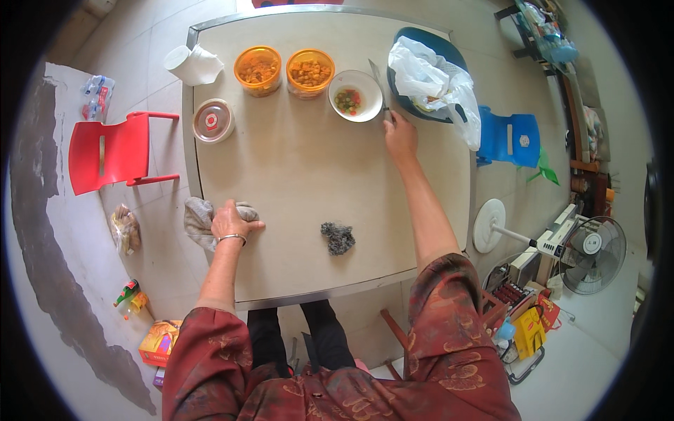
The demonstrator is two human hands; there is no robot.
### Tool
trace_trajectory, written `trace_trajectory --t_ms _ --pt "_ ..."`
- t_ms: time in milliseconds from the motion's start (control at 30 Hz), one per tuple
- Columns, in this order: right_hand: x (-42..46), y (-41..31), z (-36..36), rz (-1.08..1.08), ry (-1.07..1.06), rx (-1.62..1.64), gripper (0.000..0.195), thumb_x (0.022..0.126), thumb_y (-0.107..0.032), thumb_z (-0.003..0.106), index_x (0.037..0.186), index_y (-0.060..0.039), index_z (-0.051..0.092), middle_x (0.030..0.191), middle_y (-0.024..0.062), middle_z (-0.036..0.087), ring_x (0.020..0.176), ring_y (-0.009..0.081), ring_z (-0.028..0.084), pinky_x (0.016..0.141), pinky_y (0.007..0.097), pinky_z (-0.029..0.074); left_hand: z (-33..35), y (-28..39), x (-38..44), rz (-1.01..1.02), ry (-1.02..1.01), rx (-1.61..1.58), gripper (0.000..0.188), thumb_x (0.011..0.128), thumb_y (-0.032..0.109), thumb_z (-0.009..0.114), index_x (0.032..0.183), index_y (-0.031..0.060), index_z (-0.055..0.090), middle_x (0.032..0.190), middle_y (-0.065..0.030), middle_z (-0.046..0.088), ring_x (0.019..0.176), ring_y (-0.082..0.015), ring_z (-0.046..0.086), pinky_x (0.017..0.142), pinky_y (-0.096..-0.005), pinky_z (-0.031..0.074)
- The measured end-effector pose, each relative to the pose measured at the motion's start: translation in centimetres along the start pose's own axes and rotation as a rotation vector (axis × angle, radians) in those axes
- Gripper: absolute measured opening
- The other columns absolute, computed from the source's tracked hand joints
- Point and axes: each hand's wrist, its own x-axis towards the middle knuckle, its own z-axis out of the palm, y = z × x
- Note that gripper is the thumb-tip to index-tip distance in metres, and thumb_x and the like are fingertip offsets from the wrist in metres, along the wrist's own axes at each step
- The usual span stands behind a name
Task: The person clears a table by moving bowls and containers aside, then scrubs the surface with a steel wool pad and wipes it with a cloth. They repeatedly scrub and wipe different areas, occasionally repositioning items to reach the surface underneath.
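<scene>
My right hand (pixel 401 136) grips the handle of a knife (pixel 378 79), whose blade points away from me between a white bowl and a dark plastic basin. In the bowl (pixel 370 109) lie chopped green and red pieces in some liquid. At the table's left edge, my left hand (pixel 230 221) rests on a crumpled grey cloth (pixel 199 223), with its fingers partly hidden. Nearer to me, between my arms, sits a tangled steel-wool scouring pad (pixel 338 238). The table top (pixel 300 168) is pale, with a metal rim.
Two orange-lidded tubs of food (pixel 258 71), a round lidded container (pixel 213 121) and a paper roll (pixel 181 62) stand along the far and left sides. White plastic bags (pixel 429 73) fill the basin (pixel 458 50). Beside the table are a red chair (pixel 113 157), a blue chair (pixel 508 134) and a fan (pixel 592 244).
</scene>
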Motion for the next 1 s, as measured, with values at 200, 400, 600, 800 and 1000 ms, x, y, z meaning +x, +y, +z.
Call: trace_trajectory --t_ms 200,400,600,800,1000 --pt "2.5 -0.9 2.3 0.040 0.207 0.008 0.034 0.080 -0.018 0.068 0.111 -0.0042 0.064 0.105 0.0170 0.067 0.100 0.0340 0.063 0.087 0.0418 0.049 0.4 -0.1 0.0 0.036 0.025 -0.015 0.077 0.045 0.050 0.090 0.102 0.0072 0.060 0.099 -0.0184 0.066 0.092 -0.0343 0.066 0.077 -0.0429 0.055" --pt "0.4 0.0 4.0 -0.036 0.293 -0.073 0.037 0.076 -0.012 0.069 0.111 -0.0003 0.063 0.108 0.0204 0.064 0.097 0.0361 0.063 0.090 0.0407 0.048 0.8 -0.8 0.5 0.018 0.021 0.010 0.081 0.045 0.052 0.090 0.104 0.0059 0.059 0.098 -0.0163 0.068 0.092 -0.0347 0.066 0.077 -0.0436 0.053" --pt "-0.1 -0.5 1.5 0.059 0.182 0.413 0.038 0.076 -0.007 0.065 0.114 -0.0027 0.062 0.116 0.0170 0.062 0.108 0.0307 0.059 0.090 0.0381 0.050 0.4 -0.4 0.4 0.053 0.020 0.002 0.074 0.047 0.049 0.090 0.098 0.0062 0.060 0.096 -0.0187 0.068 0.090 -0.0356 0.067 0.075 -0.0445 0.054" --pt "-18.5 -4.3 -1.2 -0.394 -0.114 0.261 0.045 0.076 -0.009 0.066 0.120 -0.0127 0.062 0.136 0.0110 0.051 0.130 0.0321 0.041 0.107 0.0443 0.033 0.3 -0.1 0.2 0.056 0.019 0.013 0.075 0.045 0.050 0.090 0.100 0.0076 0.060 0.098 -0.0156 0.069 0.093 -0.0341 0.066 0.076 -0.0435 0.054" --pt "-33.4 -1.7 0.3 -0.217 -0.208 0.192 0.046 0.075 -0.002 0.066 0.119 -0.0135 0.062 0.133 0.0083 0.051 0.118 0.0302 0.047 0.093 0.0423 0.042 0.8 -0.3 0.1 0.078 0.070 0.040 0.078 0.046 0.052 0.089 0.103 0.0083 0.059 0.101 -0.0127 0.069 0.095 -0.0326 0.066 0.076 -0.0430 0.054"
